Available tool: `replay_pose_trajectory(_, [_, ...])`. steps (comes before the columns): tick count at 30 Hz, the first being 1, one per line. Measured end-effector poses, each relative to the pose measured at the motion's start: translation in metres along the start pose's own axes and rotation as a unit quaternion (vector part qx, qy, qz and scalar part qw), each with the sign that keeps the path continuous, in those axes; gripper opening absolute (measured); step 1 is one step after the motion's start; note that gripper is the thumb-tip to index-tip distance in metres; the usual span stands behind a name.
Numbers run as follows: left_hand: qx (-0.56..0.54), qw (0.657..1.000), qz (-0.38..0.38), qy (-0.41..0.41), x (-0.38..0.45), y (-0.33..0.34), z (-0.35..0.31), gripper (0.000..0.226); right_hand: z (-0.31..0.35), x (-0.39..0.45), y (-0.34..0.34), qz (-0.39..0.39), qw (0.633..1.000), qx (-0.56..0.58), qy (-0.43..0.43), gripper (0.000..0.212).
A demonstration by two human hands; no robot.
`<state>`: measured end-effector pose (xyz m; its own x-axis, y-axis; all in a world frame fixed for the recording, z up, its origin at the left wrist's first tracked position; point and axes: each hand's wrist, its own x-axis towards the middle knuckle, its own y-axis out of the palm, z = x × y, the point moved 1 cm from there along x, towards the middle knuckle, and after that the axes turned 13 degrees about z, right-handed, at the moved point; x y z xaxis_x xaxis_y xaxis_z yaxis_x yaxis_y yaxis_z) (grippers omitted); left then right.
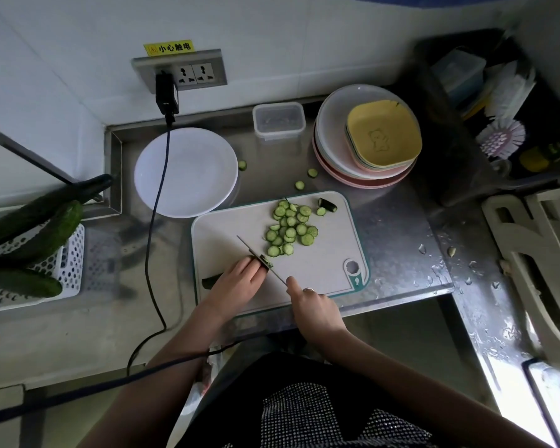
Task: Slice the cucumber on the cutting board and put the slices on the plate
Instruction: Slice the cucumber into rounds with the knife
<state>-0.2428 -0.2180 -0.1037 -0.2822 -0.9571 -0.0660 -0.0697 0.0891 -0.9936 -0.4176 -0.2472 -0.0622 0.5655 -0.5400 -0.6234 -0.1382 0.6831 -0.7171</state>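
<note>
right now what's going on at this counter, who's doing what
A person is slicing a cucumber on the cutting board. The left hand holds the cucumber down while the right hand grips the knife, its blade at the cut end. A pile of slices lies on the board, and three strays sit on the steel counter. The white plate behind the board holds no slices yet.
</note>
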Motion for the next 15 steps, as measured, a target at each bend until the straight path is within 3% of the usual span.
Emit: replay_pose_trajectory(15, [-0.03, 0.999, 0.024, -0.006, -0.0006, -0.0022, 0.002, 0.027, 0.0027, 0.0052, -0.0032, 0.042, 0.998, 0.012, 0.048, 0.038])
